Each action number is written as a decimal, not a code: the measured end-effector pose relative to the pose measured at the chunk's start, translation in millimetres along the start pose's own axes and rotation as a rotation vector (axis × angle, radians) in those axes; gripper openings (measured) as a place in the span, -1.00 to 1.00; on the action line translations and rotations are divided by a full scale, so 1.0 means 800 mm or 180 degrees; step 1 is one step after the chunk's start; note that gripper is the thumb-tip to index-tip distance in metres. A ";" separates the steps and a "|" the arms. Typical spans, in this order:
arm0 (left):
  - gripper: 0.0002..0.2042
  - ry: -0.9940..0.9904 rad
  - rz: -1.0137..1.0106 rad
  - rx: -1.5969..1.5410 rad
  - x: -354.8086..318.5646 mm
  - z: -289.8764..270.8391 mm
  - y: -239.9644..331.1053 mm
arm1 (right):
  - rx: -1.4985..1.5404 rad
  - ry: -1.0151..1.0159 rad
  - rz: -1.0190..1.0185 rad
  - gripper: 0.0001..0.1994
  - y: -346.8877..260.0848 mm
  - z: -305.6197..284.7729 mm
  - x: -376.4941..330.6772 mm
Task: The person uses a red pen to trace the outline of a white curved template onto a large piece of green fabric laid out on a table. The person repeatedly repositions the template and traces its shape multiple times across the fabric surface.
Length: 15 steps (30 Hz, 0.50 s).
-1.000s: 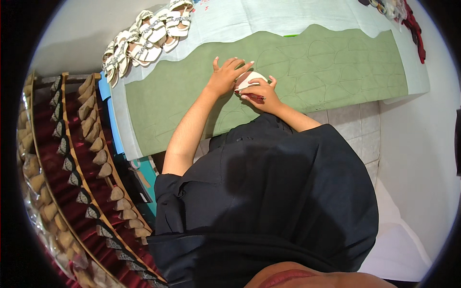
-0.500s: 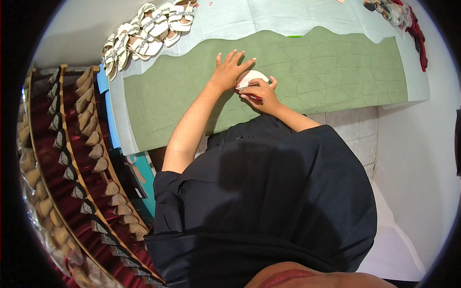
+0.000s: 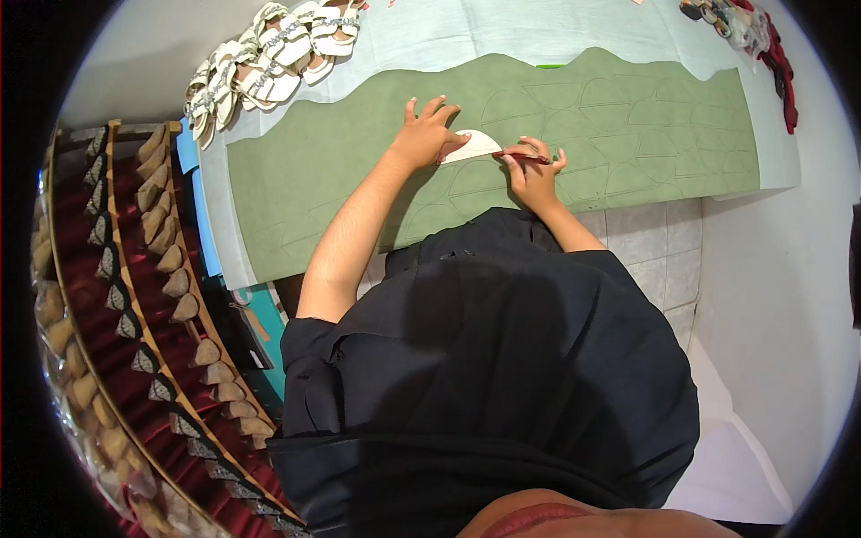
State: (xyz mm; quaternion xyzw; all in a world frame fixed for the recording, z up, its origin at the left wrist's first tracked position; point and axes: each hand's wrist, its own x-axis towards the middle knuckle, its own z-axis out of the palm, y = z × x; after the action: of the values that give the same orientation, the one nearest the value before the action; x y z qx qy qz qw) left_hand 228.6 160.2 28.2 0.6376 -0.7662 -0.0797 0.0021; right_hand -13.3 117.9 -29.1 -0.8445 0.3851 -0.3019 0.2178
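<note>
A green sheet of material (image 3: 359, 117) with a wavy far edge lies across the table, many rounded outlines drawn over its right half. On it rests a white half-round template (image 3: 475, 148), its straight side toward me. My left hand (image 3: 426, 134) presses the template's left end with the thumb, the other fingers spread on the sheet. My right hand (image 3: 535, 175) grips a dark red pen (image 3: 529, 159), whose tip touches the template's right corner.
White strappy sandals (image 3: 287, 45) crowd the table's far left. Racks of wedge-shaped shoe pieces (image 3: 161, 215) stand at my left. At the far right lie a plastic bag (image 3: 749, 31) and dark red cloth (image 3: 780, 72). A light cloth (image 3: 448, 31) covers the table.
My right hand has moved right with the pen, from the template's left end to its right corner. My left thumb has come down onto the template.
</note>
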 end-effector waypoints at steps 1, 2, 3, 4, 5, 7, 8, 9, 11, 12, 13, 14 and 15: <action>-0.46 -0.0012 -0.0011 -0.0006 0.000 0.000 0.000 | 0.0068 0.0001 0.0096 -0.86 0.003 0.000 -0.002; -0.46 -0.0027 -0.0010 -0.0006 0.000 -0.002 0.000 | 0.0118 0.0049 0.0154 -0.85 0.004 0.001 -0.002; -0.46 -0.0041 -0.0012 -0.0006 0.000 -0.003 0.000 | 0.0169 0.0095 0.0210 -0.85 0.004 0.003 -0.002; -0.46 -0.0051 -0.0010 -0.0014 0.000 -0.003 0.001 | 0.0221 0.0141 0.0265 -0.85 0.005 0.005 -0.002; -0.45 -0.0059 -0.0008 -0.0018 0.000 -0.005 0.002 | 0.0172 0.0185 0.0273 -0.84 0.006 0.007 -0.002; -0.43 -0.0048 0.0004 -0.0028 0.000 -0.005 0.000 | 0.0074 0.0273 0.0285 -0.83 0.008 0.009 -0.002; -0.42 -0.0025 0.0008 -0.0041 0.000 -0.003 0.000 | 0.0049 0.0278 0.0287 -0.83 0.009 0.009 -0.003; -0.41 -0.0001 0.0012 -0.0054 0.000 0.000 -0.001 | 0.0024 0.0283 0.0290 -0.83 0.010 0.009 -0.003; -0.40 0.0009 0.0009 -0.0072 0.000 0.003 -0.003 | 0.0018 0.0281 0.0319 -0.82 0.008 0.008 -0.003; -0.40 0.0012 0.0004 -0.0081 -0.001 0.003 -0.003 | 0.0038 0.0271 0.0346 -0.82 0.006 0.005 -0.003; -0.40 -0.0033 -0.0019 -0.0066 -0.002 0.004 -0.003 | 0.0060 0.0261 0.0372 -0.82 0.003 0.003 -0.002; -0.39 -0.0065 -0.0031 -0.0045 -0.001 0.001 -0.002 | 0.0057 0.0342 0.0378 -0.82 0.003 0.004 -0.002; -0.39 -0.0098 -0.0047 -0.0023 -0.001 -0.001 0.000 | 0.0056 0.0421 0.0382 -0.82 0.004 0.005 -0.003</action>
State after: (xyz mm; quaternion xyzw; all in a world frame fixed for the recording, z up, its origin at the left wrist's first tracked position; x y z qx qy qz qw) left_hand 229.1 160.8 29.2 0.6419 -0.7612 -0.0923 -0.0079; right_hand -13.5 118.4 -35.3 -0.7961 0.4459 -0.3467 0.2171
